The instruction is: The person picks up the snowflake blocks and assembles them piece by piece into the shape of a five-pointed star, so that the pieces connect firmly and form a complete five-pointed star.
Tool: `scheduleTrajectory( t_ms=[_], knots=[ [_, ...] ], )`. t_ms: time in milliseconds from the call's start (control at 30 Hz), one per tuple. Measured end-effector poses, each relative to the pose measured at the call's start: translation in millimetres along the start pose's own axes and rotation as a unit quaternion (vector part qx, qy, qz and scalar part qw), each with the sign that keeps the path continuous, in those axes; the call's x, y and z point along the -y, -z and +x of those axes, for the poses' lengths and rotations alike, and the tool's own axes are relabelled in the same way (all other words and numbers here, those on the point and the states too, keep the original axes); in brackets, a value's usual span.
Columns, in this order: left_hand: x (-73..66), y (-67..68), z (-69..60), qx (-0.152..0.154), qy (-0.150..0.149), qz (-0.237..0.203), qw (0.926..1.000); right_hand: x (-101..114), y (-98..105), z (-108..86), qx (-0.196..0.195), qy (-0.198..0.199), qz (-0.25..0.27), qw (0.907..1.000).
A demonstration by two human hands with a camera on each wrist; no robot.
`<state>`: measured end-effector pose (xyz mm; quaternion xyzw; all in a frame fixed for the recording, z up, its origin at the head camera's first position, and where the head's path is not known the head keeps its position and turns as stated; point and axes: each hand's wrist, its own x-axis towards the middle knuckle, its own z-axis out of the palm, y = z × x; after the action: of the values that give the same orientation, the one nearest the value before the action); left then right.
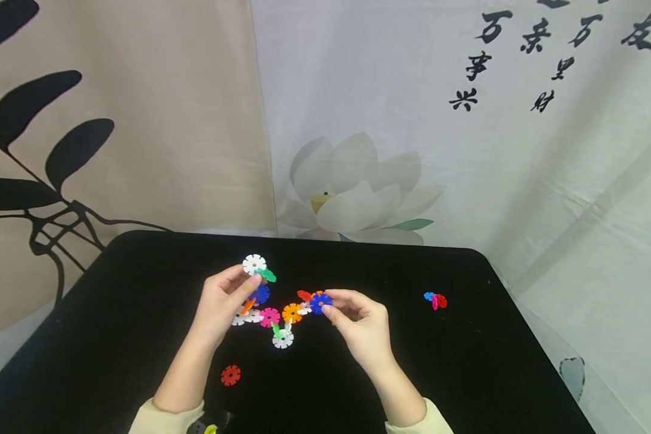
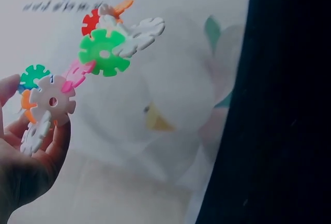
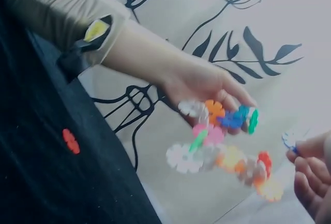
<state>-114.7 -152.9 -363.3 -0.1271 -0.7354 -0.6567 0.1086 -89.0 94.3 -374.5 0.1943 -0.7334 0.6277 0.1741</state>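
Note:
Raised above the table, a chain of interlocking plastic snowflake discs in white, blue, orange, pink, green and red hangs from my left hand. Thumb and fingers pinch its upper left end, near a white disc and a green one. My right hand pinches a single blue snowflake disc between thumb and fingertips. In the right wrist view this blue disc is apart from the chain's orange end disc. The left wrist view shows the chain's white disc against the left fingers.
A loose red disc lies on the black table, near the left forearm. Farther right rests a small joined cluster of red, blue and pink discs. A printed curtain hangs behind the table's far edge.

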Motion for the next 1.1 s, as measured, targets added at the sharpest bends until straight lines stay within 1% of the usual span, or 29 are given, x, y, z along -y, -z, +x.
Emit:
scheduleTrajectory(
  t_ms=[133, 267, 400, 567, 700, 800, 900, 967, 1100],
  knots=[
    [3.4, -17.2, -3.4, 0.016, -0.013, 0.001, 0.9998, 3.4, 3.7, -0.4, -0.023, -0.001, 0.001, 0.9997],
    [6.0, -29.7, -7.7, 0.027, -0.027, 0.003, 0.9993, 2.5, 6.8, -0.4, -0.031, -0.011, -0.012, 0.9994],
    [7.3, -40.2, -12.0, 0.037, -0.032, 0.005, 0.9988, 0.8, 9.5, -0.1, -0.025, -0.021, -0.036, 0.9988],
    [8.7, -51.5, -16.3, 0.048, -0.037, -0.002, 0.9982, 0.4, 11.5, 0.8, -0.002, -0.032, -0.081, 0.9962],
    [9.8, -57.2, -18.1, 0.058, -0.039, -0.015, 0.9975, -0.3, 11.8, 0.7, 0.007, -0.043, -0.094, 0.9946],
    [9.9, -59.1, -17.9, 0.065, -0.045, -0.023, 0.9966, -0.3, 11.9, 0.8, 0.007, -0.051, -0.094, 0.9943],
    [10.3, -59.5, -17.3, 0.069, -0.047, -0.028, 0.9961, 2.3, 11.7, 1.1, 0.007, -0.069, -0.088, 0.9937],
    [10.7, -59.6, -17.2, 0.069, -0.046, -0.031, 0.996, 9.4, 11.4, 1.4, 0.006, -0.076, -0.082, 0.9937],
    [11.1, -60.1, -17.6, 0.068, -0.041, -0.036, 0.9962, 27.1, 11.5, 2.8, 0.01, -0.072, -0.073, 0.9947]
  ],
)
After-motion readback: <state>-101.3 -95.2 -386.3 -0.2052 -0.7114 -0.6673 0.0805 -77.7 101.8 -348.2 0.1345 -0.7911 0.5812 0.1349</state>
